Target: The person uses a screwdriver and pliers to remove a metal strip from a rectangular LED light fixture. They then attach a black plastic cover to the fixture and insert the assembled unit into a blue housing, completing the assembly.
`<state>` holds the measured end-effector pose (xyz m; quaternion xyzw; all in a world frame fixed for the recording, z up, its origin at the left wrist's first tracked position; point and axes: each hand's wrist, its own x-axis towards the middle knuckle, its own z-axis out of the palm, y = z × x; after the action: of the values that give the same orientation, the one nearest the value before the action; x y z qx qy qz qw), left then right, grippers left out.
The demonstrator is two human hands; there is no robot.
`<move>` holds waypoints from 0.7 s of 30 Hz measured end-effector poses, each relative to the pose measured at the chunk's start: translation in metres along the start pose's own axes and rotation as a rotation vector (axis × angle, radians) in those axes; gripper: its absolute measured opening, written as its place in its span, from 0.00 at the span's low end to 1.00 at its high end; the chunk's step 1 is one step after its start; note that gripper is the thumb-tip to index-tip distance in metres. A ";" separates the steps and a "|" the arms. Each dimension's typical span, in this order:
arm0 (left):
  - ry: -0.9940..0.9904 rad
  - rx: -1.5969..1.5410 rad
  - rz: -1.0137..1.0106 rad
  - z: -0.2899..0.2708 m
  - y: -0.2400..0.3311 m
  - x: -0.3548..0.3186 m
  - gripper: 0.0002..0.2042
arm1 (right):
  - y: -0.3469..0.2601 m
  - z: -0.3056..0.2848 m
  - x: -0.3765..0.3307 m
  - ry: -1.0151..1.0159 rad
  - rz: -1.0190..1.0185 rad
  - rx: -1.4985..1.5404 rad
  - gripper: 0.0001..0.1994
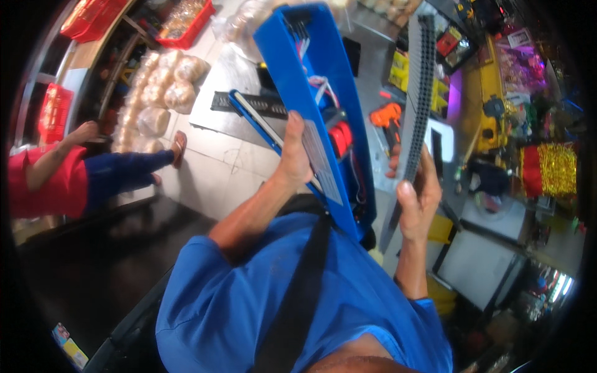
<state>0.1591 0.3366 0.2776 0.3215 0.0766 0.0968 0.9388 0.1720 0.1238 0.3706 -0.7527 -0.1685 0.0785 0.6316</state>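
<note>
My left hand (293, 152) is closed on the near side of a long blue open housing (286, 65), which is tilted upright in front of my chest. Inside it are wires and a red block (340, 139). A narrow blue panel with a pale inner face (256, 119) slants out beside that hand; whether the fingers touch it is hidden. To the right, my right hand (418, 200) grips a long grey strip (413, 93) with a dark, ribbed edge. The strip stands nearly upright, apart from the housing.
Behind lies a metal worktable (229, 74) with a black slotted strip (252, 104) and an orange power drill (387, 117). Yellow bins (401, 71) stand beyond. At left, a person in red (50, 180) is near bagged goods (155, 93) and red crates (186, 22).
</note>
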 end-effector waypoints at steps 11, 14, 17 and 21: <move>0.043 -0.124 -0.037 0.004 -0.013 -0.006 0.39 | 0.006 0.015 -0.003 -0.077 -0.197 -0.308 0.34; 0.020 -0.081 -0.061 0.009 -0.011 -0.005 0.45 | 0.008 0.019 -0.001 -0.064 -0.267 -0.429 0.33; -0.071 -0.013 -0.069 0.008 -0.011 -0.008 0.49 | 0.014 0.017 -0.003 -0.037 -0.337 -0.447 0.33; -0.171 -0.006 -0.056 0.025 -0.006 -0.009 0.47 | 0.011 0.020 -0.002 -0.002 -0.370 -0.450 0.34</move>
<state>0.1558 0.3153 0.2944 0.3235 0.0048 0.0426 0.9452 0.1650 0.1398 0.3559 -0.8304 -0.3167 -0.0765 0.4520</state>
